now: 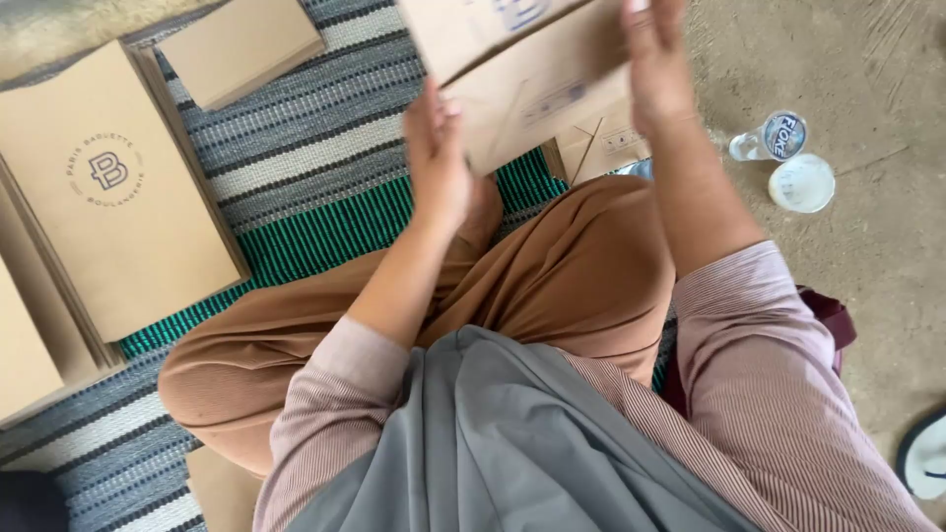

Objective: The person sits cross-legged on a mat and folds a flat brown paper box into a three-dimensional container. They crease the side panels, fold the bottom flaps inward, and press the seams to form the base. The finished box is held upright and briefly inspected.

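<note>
We wear a dusty-pink top of fine ribbed cloth, its narrow lines running along both sleeves, and each sleeve is pushed back to end in a plain hem below the elbow, leaving our forearms, our left hand and our right hand bare, with no rings, watch or bracelet showing on them. A smooth grey scarf hangs down our front in broad soft folds, and below it we have loose trousers of plain rust-brown cloth, lightly creased over the knees
</note>
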